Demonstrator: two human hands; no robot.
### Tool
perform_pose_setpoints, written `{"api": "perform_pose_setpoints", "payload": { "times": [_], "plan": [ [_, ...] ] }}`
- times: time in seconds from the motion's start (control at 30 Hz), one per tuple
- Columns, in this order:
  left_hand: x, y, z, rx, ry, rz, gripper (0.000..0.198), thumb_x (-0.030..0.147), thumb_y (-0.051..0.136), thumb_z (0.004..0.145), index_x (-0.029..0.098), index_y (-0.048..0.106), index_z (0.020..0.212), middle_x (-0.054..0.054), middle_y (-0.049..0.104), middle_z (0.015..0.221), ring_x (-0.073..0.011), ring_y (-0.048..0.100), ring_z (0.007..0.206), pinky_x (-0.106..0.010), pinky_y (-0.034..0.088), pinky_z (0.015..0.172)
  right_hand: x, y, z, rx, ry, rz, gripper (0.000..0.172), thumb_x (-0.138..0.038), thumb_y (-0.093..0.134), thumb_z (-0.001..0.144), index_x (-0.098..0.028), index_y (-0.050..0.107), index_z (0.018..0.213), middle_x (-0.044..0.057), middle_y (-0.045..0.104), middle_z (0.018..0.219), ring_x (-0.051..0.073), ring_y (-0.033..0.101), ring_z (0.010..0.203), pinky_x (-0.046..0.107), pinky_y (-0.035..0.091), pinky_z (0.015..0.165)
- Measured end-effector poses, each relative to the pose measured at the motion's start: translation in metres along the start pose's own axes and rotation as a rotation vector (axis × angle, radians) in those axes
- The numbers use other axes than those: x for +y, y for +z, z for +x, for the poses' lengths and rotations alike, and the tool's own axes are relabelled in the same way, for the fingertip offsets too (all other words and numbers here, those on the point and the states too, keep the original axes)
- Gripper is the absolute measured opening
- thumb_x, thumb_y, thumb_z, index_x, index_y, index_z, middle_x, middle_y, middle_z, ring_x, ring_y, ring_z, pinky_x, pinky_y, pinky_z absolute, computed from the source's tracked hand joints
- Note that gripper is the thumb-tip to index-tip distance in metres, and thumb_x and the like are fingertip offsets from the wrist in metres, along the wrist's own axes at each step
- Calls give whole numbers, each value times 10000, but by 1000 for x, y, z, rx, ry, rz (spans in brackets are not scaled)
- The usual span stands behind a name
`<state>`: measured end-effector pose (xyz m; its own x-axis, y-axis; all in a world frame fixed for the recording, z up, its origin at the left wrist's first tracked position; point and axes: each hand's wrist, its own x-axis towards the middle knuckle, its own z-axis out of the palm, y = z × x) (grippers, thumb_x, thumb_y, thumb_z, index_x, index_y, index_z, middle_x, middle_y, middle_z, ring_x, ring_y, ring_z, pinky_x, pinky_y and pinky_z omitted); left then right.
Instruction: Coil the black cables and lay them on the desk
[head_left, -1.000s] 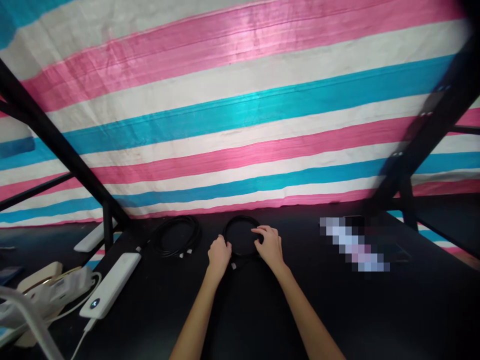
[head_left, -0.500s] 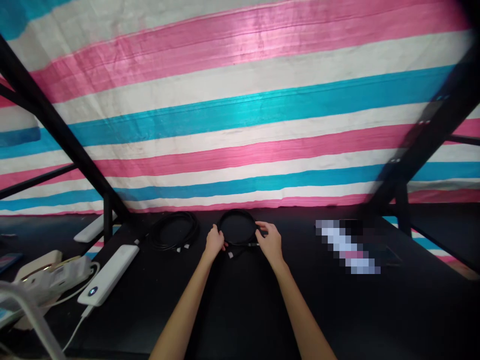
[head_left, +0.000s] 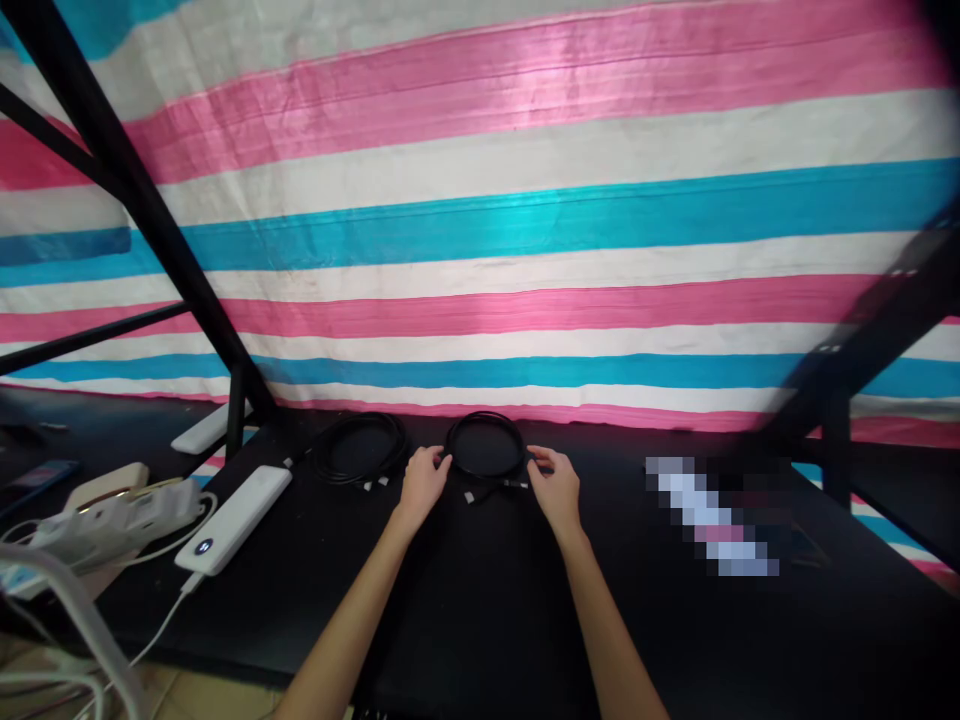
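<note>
A coiled black cable (head_left: 486, 474) lies on the black tabletop between my two hands, its pale metal plugs at the near edge of the loop. My left hand (head_left: 424, 487) is beside the coil's left edge, fingers loosely curved and thumb apart; no cable shows in its grasp. On the other side, my right hand (head_left: 555, 487) is open, with thumb and fingertips spread close to the coil's right edge and a plug. Left of my left hand rests a second, wider coil of black cable (head_left: 360, 482), two plugs at its front.
A white power bank (head_left: 236, 520) with a white cable lies to the left, near a white power strip (head_left: 120, 525). Black metal frame bars (head_left: 161, 240) slant up on both sides. A striped sheet (head_left: 510, 310) hangs behind. A pixelated item (head_left: 709, 515) lies right.
My hands have drawn slightly apart, and my left fingers have come off the coil's near left side. The coil now lies between them. The view has shifted a little.
</note>
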<state>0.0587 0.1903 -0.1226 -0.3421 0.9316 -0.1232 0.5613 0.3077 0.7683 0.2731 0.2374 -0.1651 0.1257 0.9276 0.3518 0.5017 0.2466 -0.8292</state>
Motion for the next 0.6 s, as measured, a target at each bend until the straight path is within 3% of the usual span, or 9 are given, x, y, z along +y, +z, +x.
{"api": "perform_pose_setpoints", "payload": {
  "times": [0.13, 0.33, 0.47, 0.6],
  "plan": [
    [-5, -2, 8, -73, 2, 48, 306, 346, 528, 904, 140, 575, 1127, -77, 626, 1037, -173, 625, 850, -364, 539, 732, 1, 8, -3, -33, 12, -68, 390, -328, 537, 764, -119, 651, 1073, 150, 614, 1072, 271, 598, 946, 421, 469, 861],
    [-2, 15, 23, -132, 18, 158, 286, 339, 538, 900, 131, 582, 1092, -70, 628, 1007, -159, 625, 811, -338, 542, 693, -3, 16, -9, -83, 11, -156, 413, -308, 586, 765, -131, 641, 1134, 153, 614, 1170, 330, 532, 1103, 482, 401, 948],
    [1, 7, 14, -15, 103, 250, 310, 352, 521, 905, 129, 595, 1107, -63, 660, 940, -166, 637, 809, -355, 522, 746, 0, 12, -7, -56, 31, -179, 375, -303, 609, 766, -155, 658, 1108, 137, 627, 1144, 320, 550, 1079, 475, 415, 933],
    [-7, -25, -6, 145, 198, 368, 379, 337, 495, 900, 142, 590, 1211, -78, 687, 901, -222, 620, 940, -361, 447, 876, 5, 6, -1, -2, 54, -149, 341, -248, 601, 794, -121, 642, 1109, 132, 643, 1049, 256, 601, 969, 420, 463, 879]
  ]
}}
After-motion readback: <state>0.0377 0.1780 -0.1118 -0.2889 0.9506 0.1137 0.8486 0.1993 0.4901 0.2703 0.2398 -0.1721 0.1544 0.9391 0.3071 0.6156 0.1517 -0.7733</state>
